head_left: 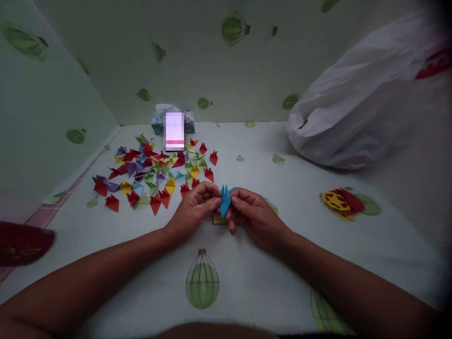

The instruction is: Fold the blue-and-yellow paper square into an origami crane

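A blue folded paper crane is pinched between my two hands, its narrow points standing upward. My left hand grips its left side between thumb and forefinger. On the other side, my right hand holds it with the thumb in front, and some of its fingers curl below. A small yellowish object shows partly under the hands; I cannot tell what it is. Just beyond my left hand lies a spread of folded paper cranes in red, yellow, green, purple and blue.
A lit phone leans against a tissue box at the back. On the right sits a bulky white plastic bag, with a red and yellow item in front of it. A dark red object lies at the left edge.
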A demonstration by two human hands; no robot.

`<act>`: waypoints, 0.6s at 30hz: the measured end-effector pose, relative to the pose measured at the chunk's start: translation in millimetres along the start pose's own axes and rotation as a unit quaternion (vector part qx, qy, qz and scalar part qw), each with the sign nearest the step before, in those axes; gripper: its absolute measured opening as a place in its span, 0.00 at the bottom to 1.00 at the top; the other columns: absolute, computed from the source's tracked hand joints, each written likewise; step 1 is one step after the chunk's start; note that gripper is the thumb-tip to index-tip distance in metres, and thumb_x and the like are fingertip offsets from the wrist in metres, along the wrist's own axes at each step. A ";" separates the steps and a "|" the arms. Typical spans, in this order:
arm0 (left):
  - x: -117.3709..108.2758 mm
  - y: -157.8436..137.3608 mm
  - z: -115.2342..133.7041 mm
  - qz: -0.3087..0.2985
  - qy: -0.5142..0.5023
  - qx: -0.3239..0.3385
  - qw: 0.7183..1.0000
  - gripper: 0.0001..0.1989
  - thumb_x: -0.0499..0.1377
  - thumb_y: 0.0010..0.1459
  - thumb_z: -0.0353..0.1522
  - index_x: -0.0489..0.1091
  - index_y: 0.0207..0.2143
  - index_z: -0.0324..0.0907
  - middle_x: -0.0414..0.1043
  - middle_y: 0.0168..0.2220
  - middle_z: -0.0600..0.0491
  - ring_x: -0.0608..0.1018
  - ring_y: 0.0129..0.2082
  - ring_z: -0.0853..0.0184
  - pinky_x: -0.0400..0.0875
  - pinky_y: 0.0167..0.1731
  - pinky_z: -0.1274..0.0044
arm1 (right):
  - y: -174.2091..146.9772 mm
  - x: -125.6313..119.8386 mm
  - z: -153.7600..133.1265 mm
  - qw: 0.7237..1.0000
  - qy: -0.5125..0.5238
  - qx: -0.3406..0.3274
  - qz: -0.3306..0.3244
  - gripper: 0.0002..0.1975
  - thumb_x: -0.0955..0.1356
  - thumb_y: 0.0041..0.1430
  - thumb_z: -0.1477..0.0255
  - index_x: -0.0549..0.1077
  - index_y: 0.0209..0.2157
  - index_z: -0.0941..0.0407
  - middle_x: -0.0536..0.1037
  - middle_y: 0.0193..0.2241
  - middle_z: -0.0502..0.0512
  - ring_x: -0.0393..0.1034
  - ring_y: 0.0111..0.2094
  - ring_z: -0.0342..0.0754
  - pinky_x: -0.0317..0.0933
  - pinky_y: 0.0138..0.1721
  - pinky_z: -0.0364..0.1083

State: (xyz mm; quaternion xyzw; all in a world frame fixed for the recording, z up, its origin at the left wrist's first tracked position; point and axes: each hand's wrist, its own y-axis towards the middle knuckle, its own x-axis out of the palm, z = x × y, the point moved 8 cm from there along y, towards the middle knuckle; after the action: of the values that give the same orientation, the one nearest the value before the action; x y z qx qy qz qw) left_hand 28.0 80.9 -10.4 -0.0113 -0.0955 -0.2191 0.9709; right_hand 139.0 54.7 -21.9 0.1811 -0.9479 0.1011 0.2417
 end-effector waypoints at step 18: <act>-3.0 -2.8 11.5 0.034 0.077 0.016 0.996 0.09 0.62 0.58 0.36 0.74 0.37 0.39 0.74 0.29 0.54 0.75 0.29 0.71 0.73 0.34 0.77 | -6.7 -6.0 -29.2 0.960 -0.230 -0.148 0.064 0.12 0.70 0.58 0.73 0.69 0.45 0.51 0.72 0.34 0.48 0.69 0.26 0.40 0.64 0.27 0.43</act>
State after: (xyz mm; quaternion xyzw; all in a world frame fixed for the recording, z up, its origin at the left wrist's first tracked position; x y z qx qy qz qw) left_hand 22.0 80.4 0.2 0.0178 -0.0233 -0.1849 0.9823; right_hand 158.9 58.5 1.0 0.1009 -0.9919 -0.0690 0.0345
